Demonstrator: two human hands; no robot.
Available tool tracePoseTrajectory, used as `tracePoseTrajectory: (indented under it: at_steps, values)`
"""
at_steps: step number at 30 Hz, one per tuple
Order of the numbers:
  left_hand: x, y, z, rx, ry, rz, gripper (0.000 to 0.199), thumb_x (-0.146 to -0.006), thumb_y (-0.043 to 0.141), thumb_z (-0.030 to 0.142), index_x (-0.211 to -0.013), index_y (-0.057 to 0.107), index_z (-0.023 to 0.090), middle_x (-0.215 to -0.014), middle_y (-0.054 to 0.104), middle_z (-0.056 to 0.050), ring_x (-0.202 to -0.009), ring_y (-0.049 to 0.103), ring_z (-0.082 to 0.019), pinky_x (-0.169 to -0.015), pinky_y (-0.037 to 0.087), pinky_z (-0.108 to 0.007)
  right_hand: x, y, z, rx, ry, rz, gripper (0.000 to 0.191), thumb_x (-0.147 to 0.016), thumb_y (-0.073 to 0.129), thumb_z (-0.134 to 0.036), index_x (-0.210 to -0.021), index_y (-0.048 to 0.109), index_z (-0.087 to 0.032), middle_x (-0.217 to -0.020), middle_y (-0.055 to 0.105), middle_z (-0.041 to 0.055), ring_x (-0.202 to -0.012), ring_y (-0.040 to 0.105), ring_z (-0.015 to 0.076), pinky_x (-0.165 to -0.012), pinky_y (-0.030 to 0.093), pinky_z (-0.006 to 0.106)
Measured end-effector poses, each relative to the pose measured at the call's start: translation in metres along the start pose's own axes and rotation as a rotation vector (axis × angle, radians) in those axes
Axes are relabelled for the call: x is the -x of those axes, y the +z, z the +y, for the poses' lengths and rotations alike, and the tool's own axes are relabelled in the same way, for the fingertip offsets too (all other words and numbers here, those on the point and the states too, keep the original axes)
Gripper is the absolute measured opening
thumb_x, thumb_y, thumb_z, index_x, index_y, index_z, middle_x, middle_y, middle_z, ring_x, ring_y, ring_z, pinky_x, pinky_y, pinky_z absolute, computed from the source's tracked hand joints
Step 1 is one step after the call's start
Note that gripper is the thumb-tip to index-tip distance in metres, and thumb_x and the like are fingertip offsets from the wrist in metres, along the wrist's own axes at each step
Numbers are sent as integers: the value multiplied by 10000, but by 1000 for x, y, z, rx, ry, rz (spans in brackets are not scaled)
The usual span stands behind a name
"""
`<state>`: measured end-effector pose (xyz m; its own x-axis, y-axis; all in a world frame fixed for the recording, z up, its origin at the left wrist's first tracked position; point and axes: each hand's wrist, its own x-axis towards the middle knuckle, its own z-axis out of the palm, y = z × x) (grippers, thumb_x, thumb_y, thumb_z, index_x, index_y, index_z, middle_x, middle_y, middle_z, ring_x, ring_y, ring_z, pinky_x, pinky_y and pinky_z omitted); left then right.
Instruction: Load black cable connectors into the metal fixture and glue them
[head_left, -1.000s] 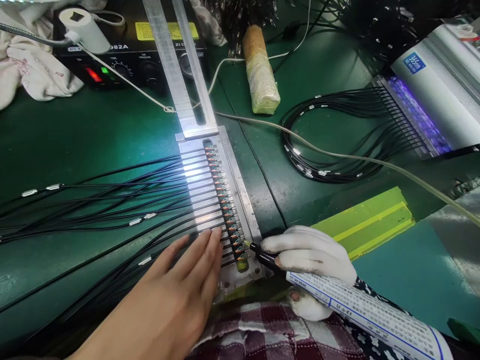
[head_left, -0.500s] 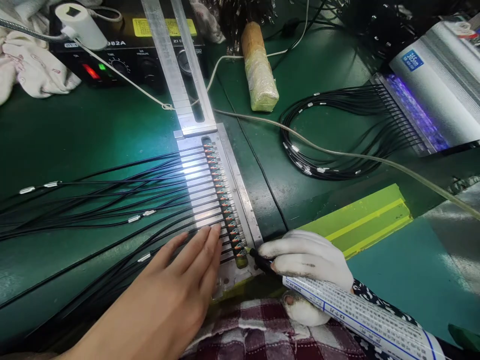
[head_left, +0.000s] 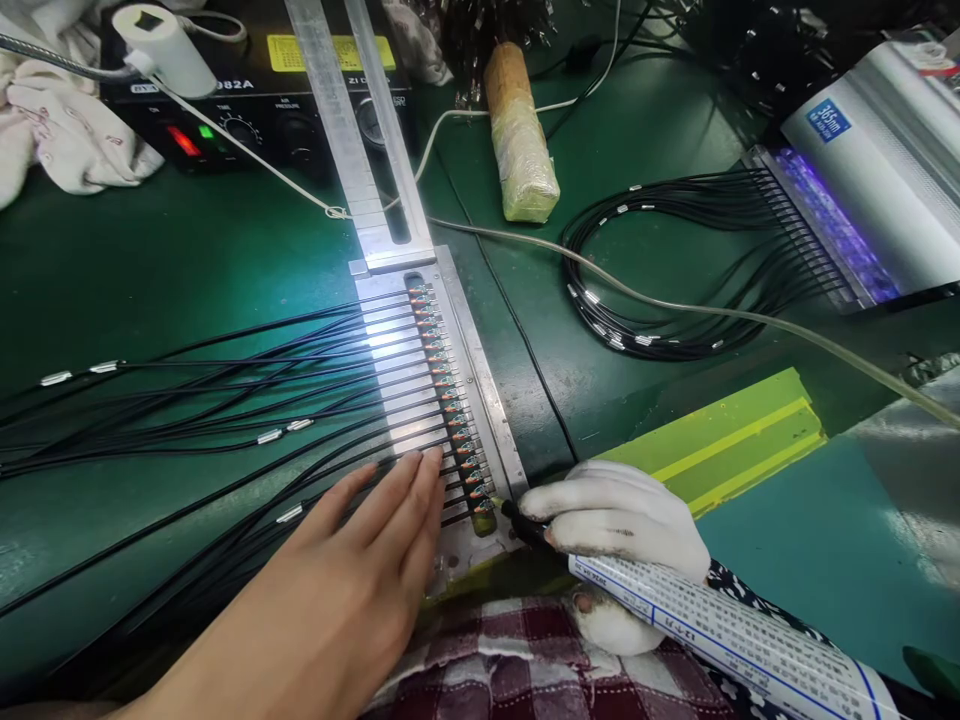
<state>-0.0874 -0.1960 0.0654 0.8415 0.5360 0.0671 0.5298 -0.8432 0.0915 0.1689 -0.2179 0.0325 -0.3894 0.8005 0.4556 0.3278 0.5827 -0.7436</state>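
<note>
My bare left hand (head_left: 352,570) lies flat with fingers stretched over black cables (head_left: 247,480) at the lower part of a metal fixture (head_left: 491,415). Side by side in the fixture's slot sits a row of small cable ends (head_left: 466,435) with thin coloured wires showing. A white fingertip-worn glove covers my right hand (head_left: 622,525), which grips a white printed glue syringe (head_left: 739,630) with a black front end. Its fine tip is at the lowest cable ends, a little right of my left fingertips; whether it touches them I cannot tell.
Behind the fixture stands a black dispenser box (head_left: 270,115) with lit indicators. A tape-wrapped brush handle (head_left: 523,165) lies farther right. Coiled cables (head_left: 611,330) run into a silver UV lamp (head_left: 885,170). A clear hose (head_left: 675,300) crosses the green table; yellow-green sheet (head_left: 727,440) lies at right.
</note>
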Motion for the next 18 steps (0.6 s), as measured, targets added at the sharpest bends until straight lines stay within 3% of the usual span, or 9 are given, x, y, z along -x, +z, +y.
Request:
tracePoseTrajectory:
  at_steps: [6, 18]
  values:
    - [-1, 0, 0, 2, 10, -8, 533, -746, 403, 126, -1236, 587, 26, -1354, 542, -221, -1241, 491, -310, -1020, 333, -479, -2, -1, -1, 1, -1, -7, 278, -887, 500, -422, -917, 610, -168, -977, 729, 89, -739, 702, 189, -613, 513, 333]
    - [1, 0, 0, 13, 25, -34, 548, -741, 422, 146, -1253, 583, 33, -1378, 520, -220, -1263, 468, -317, -1033, 317, -490, 0, -2, 0, -4, 20, -30, 257, -917, 500, -388, -956, 611, -159, -1007, 720, 91, -814, 702, 189, -673, 514, 328]
